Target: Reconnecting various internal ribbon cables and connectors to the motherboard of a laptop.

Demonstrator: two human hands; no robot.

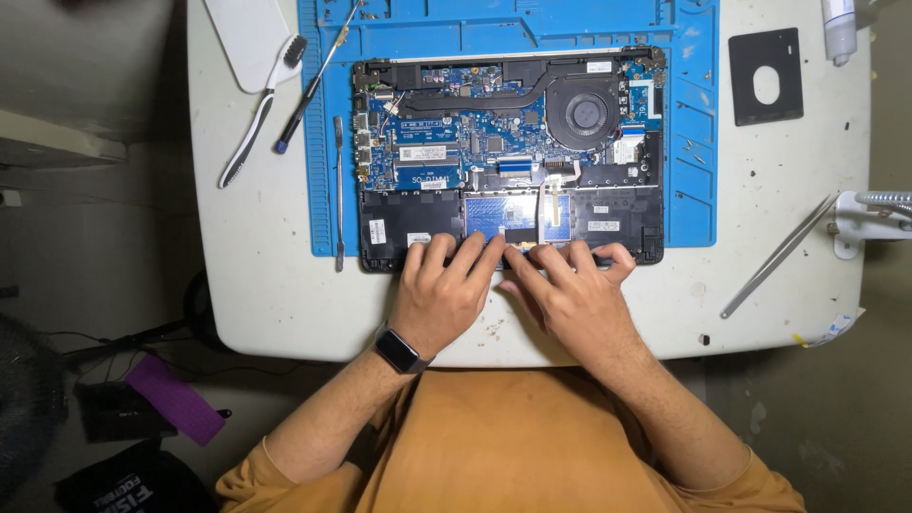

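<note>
Orange sleeves (494,446) of the person fill the bottom of the view, and both forearms reach forward from them to the white table (266,285). On the left wrist sits a dark smartwatch (400,351). The left hand (442,294) lies flat at the near edge of the opened laptop (508,157), with its fingers spread and stretched out; the fingertips rest on the black front part of the case. It does not grip anything. The right hand (570,294) lies just beside it, also with fingers extended and a little apart, and the tips touch the same front edge near the blue touchpad board (518,217). The index fingers of both hands nearly meet in the middle. I cannot tell if the fingertips press or only rest.

The laptop lies with the bottom cover off on a blue work mat (698,142), so the green mainboard, the round fan (584,112) and the copper-coloured heat pipe are visible. Left of the laptop, a thin metal pry tool (338,195) lies along the mat's edge. Further left are a screwdriver (313,81) with a black handle and a white and black brush (256,119), both lying slanted. On the right side of the table, well apart from the hands, lie long metal tweezers (779,256) and a black square plate (766,76) with a round hole.
</note>
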